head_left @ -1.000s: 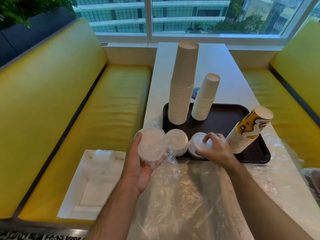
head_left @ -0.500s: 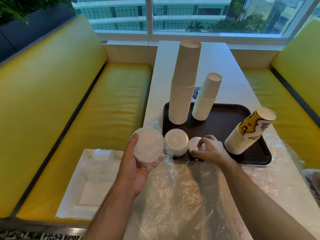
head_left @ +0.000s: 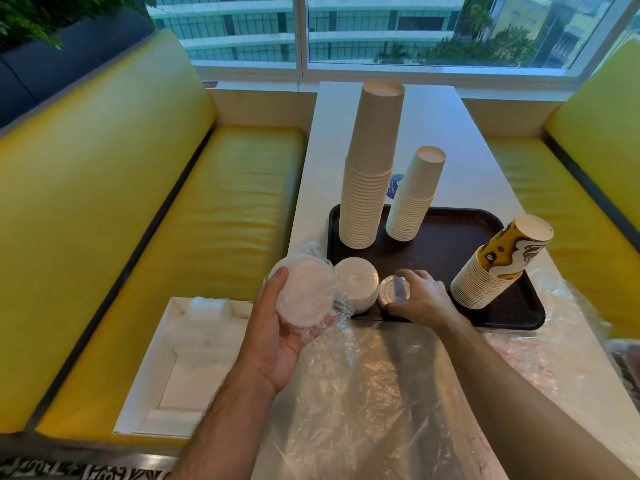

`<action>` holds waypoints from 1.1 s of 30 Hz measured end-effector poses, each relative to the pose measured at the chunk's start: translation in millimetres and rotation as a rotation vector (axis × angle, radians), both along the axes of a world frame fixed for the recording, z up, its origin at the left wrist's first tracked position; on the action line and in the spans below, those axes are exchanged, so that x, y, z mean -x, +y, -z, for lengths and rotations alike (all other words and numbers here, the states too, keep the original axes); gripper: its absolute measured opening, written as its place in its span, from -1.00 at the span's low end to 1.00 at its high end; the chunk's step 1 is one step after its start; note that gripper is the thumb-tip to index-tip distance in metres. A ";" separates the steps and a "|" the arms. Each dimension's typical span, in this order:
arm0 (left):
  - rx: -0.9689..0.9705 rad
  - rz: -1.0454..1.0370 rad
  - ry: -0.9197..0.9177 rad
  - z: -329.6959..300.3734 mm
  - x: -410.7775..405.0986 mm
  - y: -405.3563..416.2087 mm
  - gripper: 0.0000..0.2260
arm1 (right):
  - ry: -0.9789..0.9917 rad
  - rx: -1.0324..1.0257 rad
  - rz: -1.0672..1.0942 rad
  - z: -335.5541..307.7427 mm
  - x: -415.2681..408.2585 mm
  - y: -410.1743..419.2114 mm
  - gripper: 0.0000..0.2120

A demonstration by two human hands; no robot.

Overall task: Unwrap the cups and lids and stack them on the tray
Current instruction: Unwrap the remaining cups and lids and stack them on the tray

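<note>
Setting a small lid stack at the tray edge, the right hand grips it, probably for neat rows. The left hand cups wrapped lids, lower center, ready to unwrap next.

Daylight enters through the window at 12 o'clock, cool and fairly bright, leaving the surface evenly lit. Soft shadows fall toward 6 o'clock beneath the arms. The plastic wrap shows scattered white glare. Wide-angle distortion bends the yellow seats at 9 and 3 o'clock. The right grip is slightly motion-blurred; the corners look soft.
</note>
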State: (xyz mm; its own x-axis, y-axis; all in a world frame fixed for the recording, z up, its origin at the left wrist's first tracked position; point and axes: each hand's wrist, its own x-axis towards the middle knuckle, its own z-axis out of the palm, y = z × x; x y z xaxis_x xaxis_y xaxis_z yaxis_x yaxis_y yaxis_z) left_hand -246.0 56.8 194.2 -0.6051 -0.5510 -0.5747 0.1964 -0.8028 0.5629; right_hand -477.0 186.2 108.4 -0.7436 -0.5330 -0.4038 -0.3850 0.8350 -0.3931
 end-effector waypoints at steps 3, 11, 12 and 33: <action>0.003 0.007 0.004 -0.6 -0.9 0.6 -0.37 | -0.011 0.010 0.027 1.8 1.7 0.7 -0.18; 0.010 0.035 -0.015 0.8 -2.2 5.7 -0.34 | -0.037 0.065 0.045 3.7 1.5 3.7 -0.12; 0.009 0.039 -0.012 1.1 -2.4 6.3 -0.35 | -0.012 0.070 0.041 -0.3 0.2 5.3 -0.14; 0.082 0.103 0.005 10.6 7.8 20.1 -0.25 | 0.412 0.898 -0.310 -88.1 -106.0 -8.2 -0.78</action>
